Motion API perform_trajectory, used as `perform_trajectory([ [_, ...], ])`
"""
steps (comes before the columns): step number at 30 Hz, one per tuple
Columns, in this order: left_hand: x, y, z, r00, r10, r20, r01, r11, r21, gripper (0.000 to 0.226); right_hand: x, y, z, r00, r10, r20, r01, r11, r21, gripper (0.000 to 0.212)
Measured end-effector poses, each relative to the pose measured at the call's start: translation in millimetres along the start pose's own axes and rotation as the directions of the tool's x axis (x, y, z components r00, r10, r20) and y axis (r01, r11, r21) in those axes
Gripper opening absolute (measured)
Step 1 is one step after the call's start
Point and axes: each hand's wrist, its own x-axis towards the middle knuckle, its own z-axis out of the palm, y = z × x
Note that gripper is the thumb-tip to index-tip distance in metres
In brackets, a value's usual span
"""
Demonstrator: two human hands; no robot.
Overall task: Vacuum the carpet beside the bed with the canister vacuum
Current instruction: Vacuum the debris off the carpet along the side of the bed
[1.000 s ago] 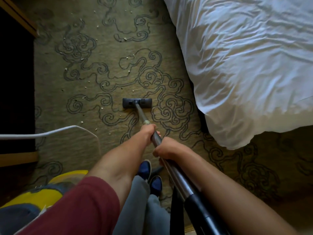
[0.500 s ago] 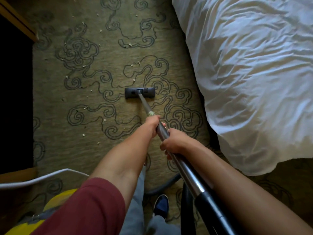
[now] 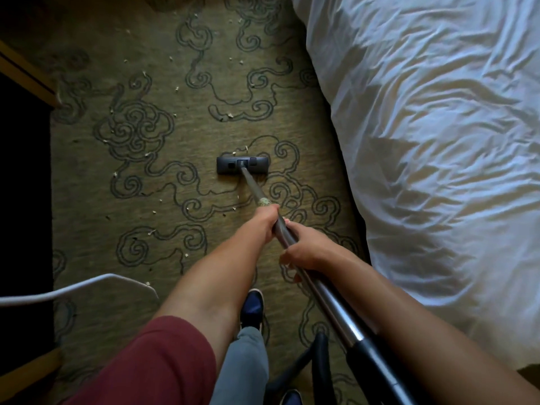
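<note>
Both hands hold the vacuum's metal wand (image 3: pixel 321 290), which slants from the lower right up to the dark floor head (image 3: pixel 242 165). My left hand (image 3: pixel 264 220) grips the wand farther down its length, just below a pale band. My right hand (image 3: pixel 304 249) grips it right behind. The floor head lies flat on the olive carpet (image 3: pixel 163 206) with dark swirl lines, left of the bed (image 3: pixel 432 141) and its white crumpled sheet. Small pale crumbs dot the carpet ahead of and left of the head. The canister is not in view.
A white cord (image 3: pixel 79 290) loops over the carpet at lower left. Dark furniture with wooden edges (image 3: pixel 26 74) borders the left side. My blue shoe (image 3: pixel 252 305) stands on the carpet under my arms. The black hose (image 3: pixel 318 366) curves at the bottom.
The floor head has slid forward over the carpet toward the crumbs, and I have stepped along with it. The yellow canister at lower left has dropped out of view.
</note>
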Motion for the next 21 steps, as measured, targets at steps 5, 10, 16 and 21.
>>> perform_trajectory([
  [5, 14, 35, 8, 1.000, -0.004, 0.010, 0.005, 1.000, -0.025, 0.021, 17, -23, -23, 1.000, 0.009, 0.006, -0.009, 0.999, 0.048, 0.095],
  [10, 24, 59, 2, 1.000, 0.018, -0.012, -0.018, 1.000, -0.001, 0.025, 35, -36, -23, 0.998, -0.028, -0.047, 0.031, 0.998, 0.050, 0.093],
  [16, 39, 98, 10, 0.999, 0.037, -0.026, -0.037, 0.999, 0.015, 0.027, 62, -60, -49, 0.998, -0.047, -0.042, 0.048, 0.998, 0.033, 0.094],
  [21, 53, 144, 23, 0.996, 0.058, -0.069, -0.056, 0.998, 0.040, 0.025, 84, -90, -85, 0.998, -0.056, -0.012, 0.057, 0.996, 0.075, 0.092],
])
